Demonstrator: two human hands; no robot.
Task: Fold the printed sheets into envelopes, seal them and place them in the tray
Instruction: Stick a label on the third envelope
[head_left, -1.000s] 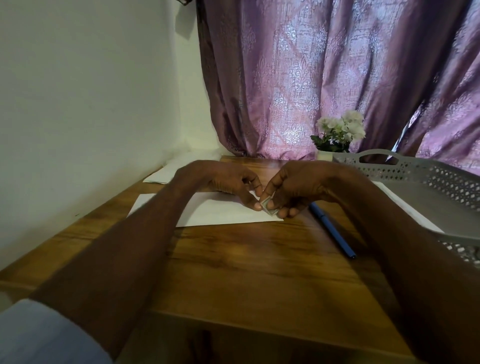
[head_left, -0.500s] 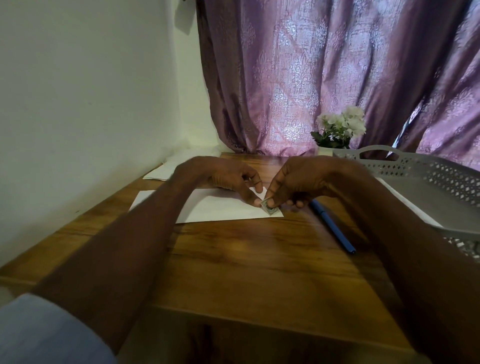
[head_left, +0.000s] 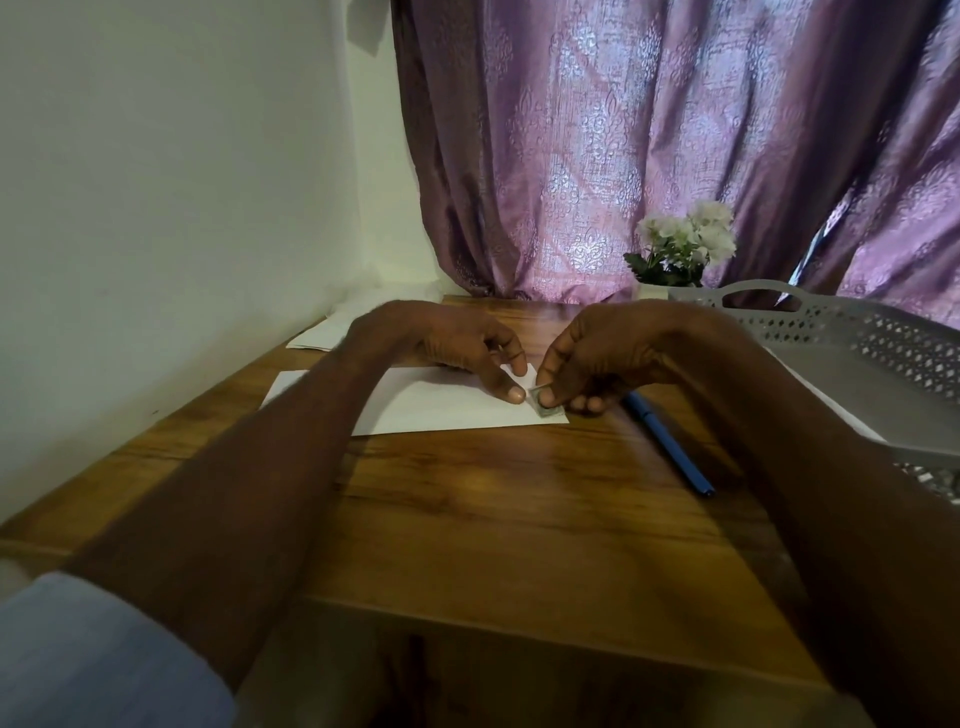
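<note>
White envelope (head_left: 415, 405), right hand (head_left: 597, 364) pressing stamp (head_left: 548, 409)

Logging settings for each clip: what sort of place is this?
Probably a home desk in a room corner: a wooden table against a white wall, a purple curtain behind, and a small pot of white flowers.

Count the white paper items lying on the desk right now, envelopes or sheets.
2. One envelope lies under both hands; a second white sheet sits farther back by the wall, partly hidden behind the left hand. The tray may hide more.
</note>
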